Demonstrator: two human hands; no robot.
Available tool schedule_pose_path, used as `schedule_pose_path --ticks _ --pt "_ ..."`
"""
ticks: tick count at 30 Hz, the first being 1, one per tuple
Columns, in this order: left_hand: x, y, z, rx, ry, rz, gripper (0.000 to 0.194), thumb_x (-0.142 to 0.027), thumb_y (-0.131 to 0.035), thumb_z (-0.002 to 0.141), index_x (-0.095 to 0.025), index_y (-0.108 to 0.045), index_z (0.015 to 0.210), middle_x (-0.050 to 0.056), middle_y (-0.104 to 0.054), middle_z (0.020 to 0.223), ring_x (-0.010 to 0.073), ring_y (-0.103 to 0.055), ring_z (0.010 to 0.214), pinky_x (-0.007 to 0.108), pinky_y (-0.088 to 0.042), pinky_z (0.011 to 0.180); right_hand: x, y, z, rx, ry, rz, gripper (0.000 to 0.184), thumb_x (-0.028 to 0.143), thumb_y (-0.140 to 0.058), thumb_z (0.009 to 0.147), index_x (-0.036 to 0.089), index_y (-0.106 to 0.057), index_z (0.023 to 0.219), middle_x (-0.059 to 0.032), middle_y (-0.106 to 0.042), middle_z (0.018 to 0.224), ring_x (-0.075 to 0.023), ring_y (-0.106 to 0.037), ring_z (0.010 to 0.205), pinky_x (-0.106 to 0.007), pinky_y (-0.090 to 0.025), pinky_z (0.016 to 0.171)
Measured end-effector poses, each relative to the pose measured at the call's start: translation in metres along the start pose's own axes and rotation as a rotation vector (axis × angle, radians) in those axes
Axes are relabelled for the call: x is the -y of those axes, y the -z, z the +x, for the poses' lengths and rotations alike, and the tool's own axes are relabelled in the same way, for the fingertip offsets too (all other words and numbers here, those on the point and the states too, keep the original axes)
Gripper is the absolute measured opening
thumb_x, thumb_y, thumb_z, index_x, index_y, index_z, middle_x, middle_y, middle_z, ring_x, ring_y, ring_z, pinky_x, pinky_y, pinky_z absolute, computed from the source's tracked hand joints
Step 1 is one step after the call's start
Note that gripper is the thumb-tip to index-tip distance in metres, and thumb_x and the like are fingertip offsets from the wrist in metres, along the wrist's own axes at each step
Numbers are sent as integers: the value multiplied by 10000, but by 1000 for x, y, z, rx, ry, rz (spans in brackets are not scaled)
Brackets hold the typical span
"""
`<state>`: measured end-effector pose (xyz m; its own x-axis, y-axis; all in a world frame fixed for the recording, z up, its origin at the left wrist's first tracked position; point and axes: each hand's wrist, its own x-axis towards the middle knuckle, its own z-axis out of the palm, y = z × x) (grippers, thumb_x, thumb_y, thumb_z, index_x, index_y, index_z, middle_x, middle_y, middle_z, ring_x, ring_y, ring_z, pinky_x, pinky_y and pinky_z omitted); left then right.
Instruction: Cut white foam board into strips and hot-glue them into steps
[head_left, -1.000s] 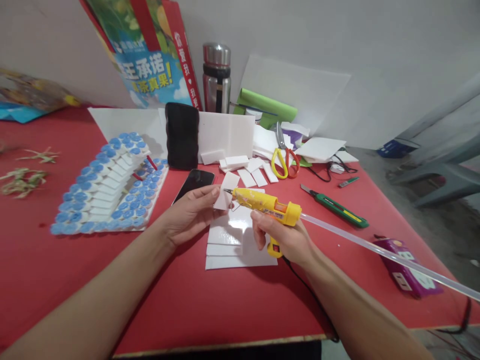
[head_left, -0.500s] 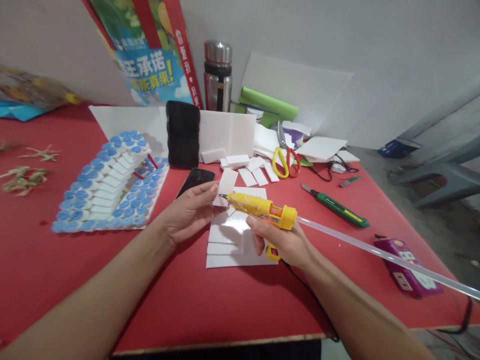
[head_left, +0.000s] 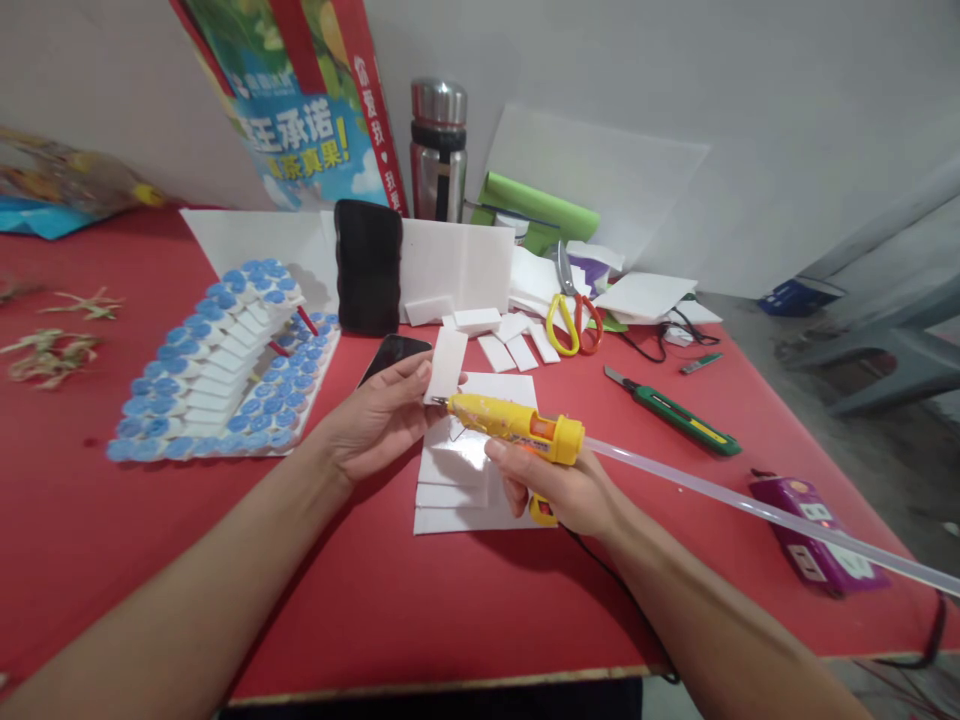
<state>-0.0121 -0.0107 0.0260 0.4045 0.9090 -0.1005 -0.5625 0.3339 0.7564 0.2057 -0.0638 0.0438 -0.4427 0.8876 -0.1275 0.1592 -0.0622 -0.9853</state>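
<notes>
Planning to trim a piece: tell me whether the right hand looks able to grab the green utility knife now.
Probably not: the right hand is wrapped around the yellow glue gun, with the glue stick jutting from its back, though the green utility knife lies uncovered on the red table.

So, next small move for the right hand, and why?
Probably ease the yellow plastic glue gun off the thin white rectangular strip with the right hand: the gun's metal nozzle is at the strip's lower end, so little strip seems left beyond it. The left hand pinches the strip. Any glue on it is too fine to make out.
</notes>
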Motion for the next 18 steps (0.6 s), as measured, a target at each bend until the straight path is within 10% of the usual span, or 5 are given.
schedule_pose_path --ticks 8,18 --pt "2 4 1 -43 4 -49 254 -256 -866 847 -130 -797 1057 68 -810 944 163 -744 848 244 -616 819 6 3 -4 72 -33 -41 517 615 -613 958 239 -608 603 5 -571 508 -151 -548 498 -286 -443 476" --pt "1 1 -5 -45 85 1 312 -271 -891 821 -116 -818 1082 96 -824 1011 175 -763 894 252 -637 861 -3 21 2 -235 211 101 491 549 -599 1011 220 -673 654 -6 -651 590 -162 -627 561 -327 -515 605"
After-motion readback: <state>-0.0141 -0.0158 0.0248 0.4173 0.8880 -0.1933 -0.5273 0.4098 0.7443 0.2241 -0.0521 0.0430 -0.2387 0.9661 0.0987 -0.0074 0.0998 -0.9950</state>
